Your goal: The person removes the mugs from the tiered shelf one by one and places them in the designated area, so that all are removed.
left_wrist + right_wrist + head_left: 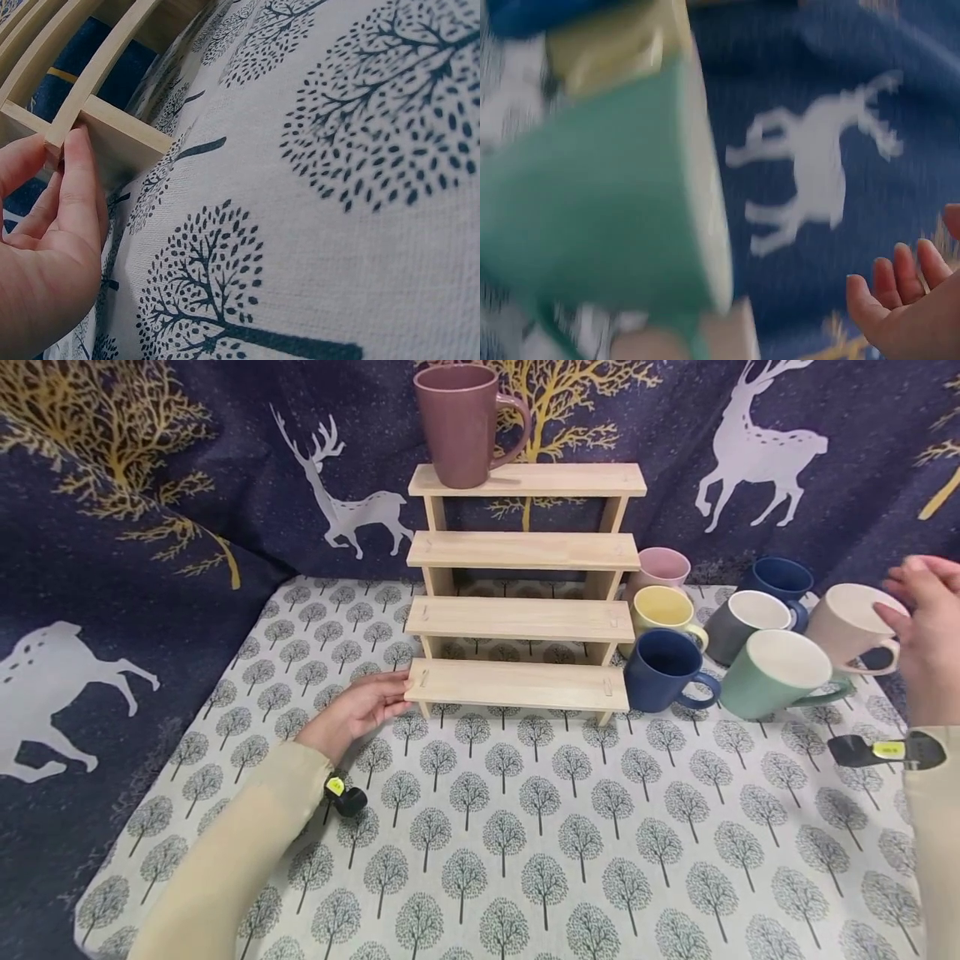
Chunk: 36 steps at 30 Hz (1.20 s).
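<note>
A wooden four-step display rack (517, 683) stands near the back of the table. My left hand (366, 702) pinches the left end of its lowest step; in the left wrist view thumb and fingers (79, 176) meet at the board's corner. A mauve mug (459, 431) stands upright on the top step, handle to the right. At the far right, my right hand (933, 618) is raised beside a cream mug (847, 622) with loosely bent fingers, holding nothing in the right wrist view. A green mug (600, 195) looms large there, blurred.
Right of the rack stand a pink mug (660, 567), a yellow mug (663, 610), a grey mug (738, 635) and two navy mugs, one in front (660, 672) and one behind (780, 578). A tree-print cloth (480, 860) covers the table; a deer-print curtain (337, 410) hangs behind.
</note>
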Each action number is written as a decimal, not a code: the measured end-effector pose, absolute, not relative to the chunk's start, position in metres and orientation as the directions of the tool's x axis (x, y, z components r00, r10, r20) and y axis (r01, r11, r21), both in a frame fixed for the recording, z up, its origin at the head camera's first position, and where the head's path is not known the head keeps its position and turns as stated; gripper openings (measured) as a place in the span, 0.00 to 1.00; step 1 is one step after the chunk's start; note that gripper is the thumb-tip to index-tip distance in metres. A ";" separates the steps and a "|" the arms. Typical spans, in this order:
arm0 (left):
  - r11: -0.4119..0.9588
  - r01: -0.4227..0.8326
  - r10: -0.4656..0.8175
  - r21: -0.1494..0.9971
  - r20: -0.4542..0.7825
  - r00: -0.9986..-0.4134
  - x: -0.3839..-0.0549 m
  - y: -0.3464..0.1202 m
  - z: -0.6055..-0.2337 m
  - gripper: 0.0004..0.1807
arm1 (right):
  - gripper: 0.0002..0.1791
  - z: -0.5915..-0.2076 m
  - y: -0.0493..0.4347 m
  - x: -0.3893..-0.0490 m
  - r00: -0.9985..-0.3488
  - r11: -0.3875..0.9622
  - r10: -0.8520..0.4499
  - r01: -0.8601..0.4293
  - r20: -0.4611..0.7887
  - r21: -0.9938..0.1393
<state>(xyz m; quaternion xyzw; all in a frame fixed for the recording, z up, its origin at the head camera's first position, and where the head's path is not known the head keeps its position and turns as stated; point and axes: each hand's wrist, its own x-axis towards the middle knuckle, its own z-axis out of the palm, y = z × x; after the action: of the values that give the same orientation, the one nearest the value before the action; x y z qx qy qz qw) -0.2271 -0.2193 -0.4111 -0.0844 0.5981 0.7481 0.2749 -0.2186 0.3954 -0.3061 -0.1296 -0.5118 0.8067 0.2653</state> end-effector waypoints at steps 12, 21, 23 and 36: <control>-0.141 -0.515 0.306 0.845 -0.458 -0.835 -0.227 -0.220 -0.412 0.33 | 0.03 -0.262 0.296 -0.250 -0.968 -0.444 0.173 -0.241 0.182 -0.863; -0.162 -0.521 0.288 0.838 -0.465 -0.837 -0.227 -0.219 -0.413 0.32 | 0.15 -0.231 0.209 -0.275 -0.971 -0.252 -0.031 -0.223 0.238 -0.942; -0.173 -0.521 0.292 0.836 -0.462 -0.837 -0.226 -0.219 -0.414 0.33 | 0.20 -0.226 0.193 -0.278 -0.974 -0.198 -0.051 -0.207 0.221 -0.958; -0.155 -0.507 0.314 0.848 -0.444 -0.839 -0.228 -0.221 -0.414 0.33 | 0.29 -0.212 0.133 -0.311 -0.992 -0.102 -0.073 -0.099 0.107 -0.990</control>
<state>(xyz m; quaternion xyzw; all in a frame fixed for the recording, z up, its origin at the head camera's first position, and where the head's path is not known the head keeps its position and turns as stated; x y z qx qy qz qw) -0.2281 -0.2212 -0.4144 -0.0815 0.5904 0.7557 0.2715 -0.3107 0.1326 -0.2119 0.0642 -0.6700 0.7395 0.0088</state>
